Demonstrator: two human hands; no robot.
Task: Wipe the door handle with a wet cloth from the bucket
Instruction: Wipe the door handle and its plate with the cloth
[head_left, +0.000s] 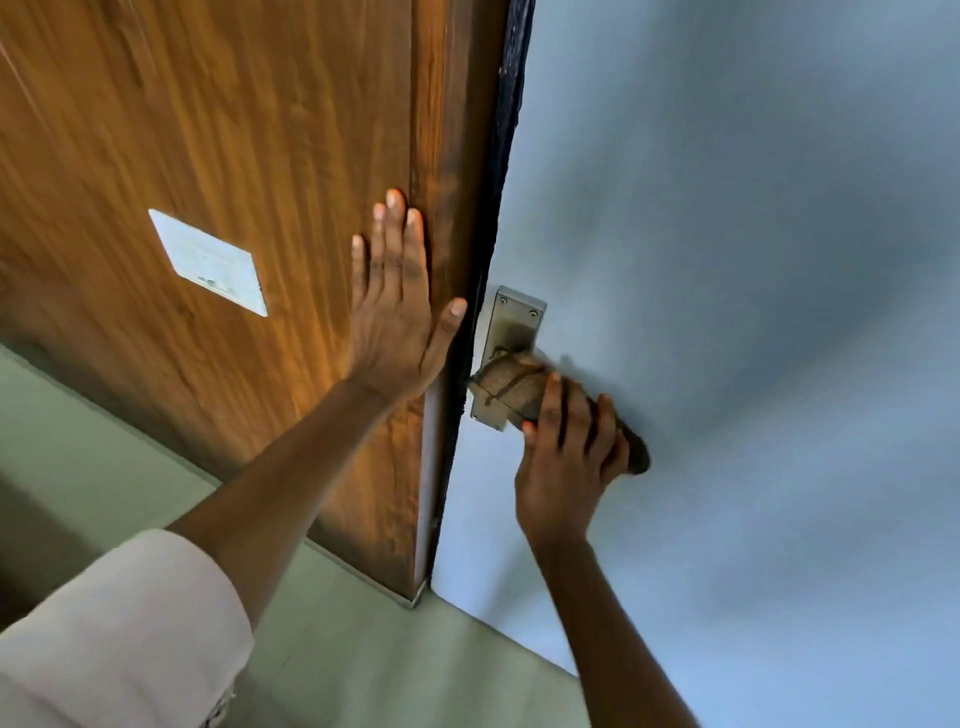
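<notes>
An indoor doorway, home or office being unclear, is showing a wood-grain door (234, 156), a metal handle plate (511, 332), and pale floor tiling (363, 649).

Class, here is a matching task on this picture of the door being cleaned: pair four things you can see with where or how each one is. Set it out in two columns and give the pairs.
Things:
1. left hand
2. right hand
3. cloth
4. white label

States:
A. stuck on the wooden surface, away from both hands
B. wrapped over the door handle
C. open, pressed flat on the wooden surface
D. closed around the cloth on the handle

Pairs: 1-C, 2-D, 3-B, 4-A
</notes>
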